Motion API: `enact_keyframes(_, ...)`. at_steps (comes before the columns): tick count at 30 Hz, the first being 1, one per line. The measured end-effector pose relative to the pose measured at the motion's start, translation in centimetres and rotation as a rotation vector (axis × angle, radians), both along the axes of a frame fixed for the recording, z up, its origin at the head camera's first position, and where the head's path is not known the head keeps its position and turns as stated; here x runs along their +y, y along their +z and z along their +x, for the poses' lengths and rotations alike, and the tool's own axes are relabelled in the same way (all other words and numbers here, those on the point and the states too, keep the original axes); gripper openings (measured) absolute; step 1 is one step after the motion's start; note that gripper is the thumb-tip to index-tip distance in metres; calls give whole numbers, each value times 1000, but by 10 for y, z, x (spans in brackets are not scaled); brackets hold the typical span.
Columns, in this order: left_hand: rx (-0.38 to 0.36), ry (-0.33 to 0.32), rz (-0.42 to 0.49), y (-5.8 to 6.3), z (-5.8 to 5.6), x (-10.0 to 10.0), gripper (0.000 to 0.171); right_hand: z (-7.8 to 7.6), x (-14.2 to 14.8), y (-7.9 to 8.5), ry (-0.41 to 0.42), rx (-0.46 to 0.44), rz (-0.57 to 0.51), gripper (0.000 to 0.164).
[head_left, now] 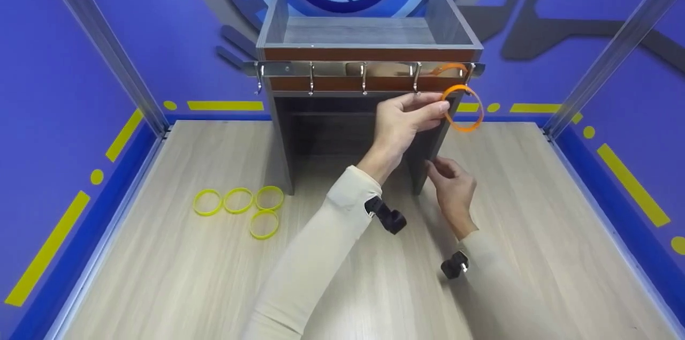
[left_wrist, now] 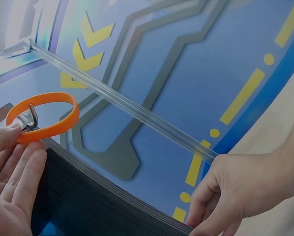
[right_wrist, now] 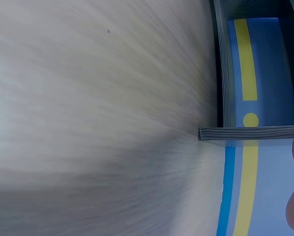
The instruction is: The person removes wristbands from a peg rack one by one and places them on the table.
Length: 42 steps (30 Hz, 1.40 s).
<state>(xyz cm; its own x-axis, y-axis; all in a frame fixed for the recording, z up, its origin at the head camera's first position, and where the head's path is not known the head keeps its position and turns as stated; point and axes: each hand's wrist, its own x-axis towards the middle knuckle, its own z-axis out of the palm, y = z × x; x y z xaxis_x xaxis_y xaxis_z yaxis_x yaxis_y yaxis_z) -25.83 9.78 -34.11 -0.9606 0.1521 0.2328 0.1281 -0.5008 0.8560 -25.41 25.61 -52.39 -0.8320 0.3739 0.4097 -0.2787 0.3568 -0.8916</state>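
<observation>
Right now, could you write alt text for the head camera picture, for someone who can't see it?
A person's left hand holds an orange band at the rightmost hook of a rack on a small wooden stand. The right hand rests by the stand's right panel. Four yellow bands lie on the table.

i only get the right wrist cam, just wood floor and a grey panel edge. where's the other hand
Observer: The left hand is up at the hook rail on the shelf unit, holding an orange band.
Operator: is the band on a hook
Observer: Yes, the left wrist view shows it looped over the hook at the right end, fingers touching it.
Operator: any more bands around
Observer: Four yellow bands lie on the floor to the left.
Operator: and my right hand
Observer: The right hand touches the unit's lower right side panel, holding nothing.
</observation>
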Motion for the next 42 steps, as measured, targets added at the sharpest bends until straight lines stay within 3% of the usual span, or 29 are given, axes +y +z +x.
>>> enact_keyframes(7,-10,-4,-17,-1,4,-2,19,-1,2,-1,13,36,8,16)
enact_keyframes(17,-27,-12,63,0,6,-4,20,-1,3,-3,28,24,12,15)
enact_keyframes(26,-4,10,15,-8,11,-15,18,-1,1,-2,6,27,6,16)
enact_keyframes(34,26,30,-17,-21,15,-31,20,16,-13,23,-1,25,8,16)
enact_keyframes(42,11,76,2,-33,17,-46,18,-1,2,-4,25,37,-9,18)
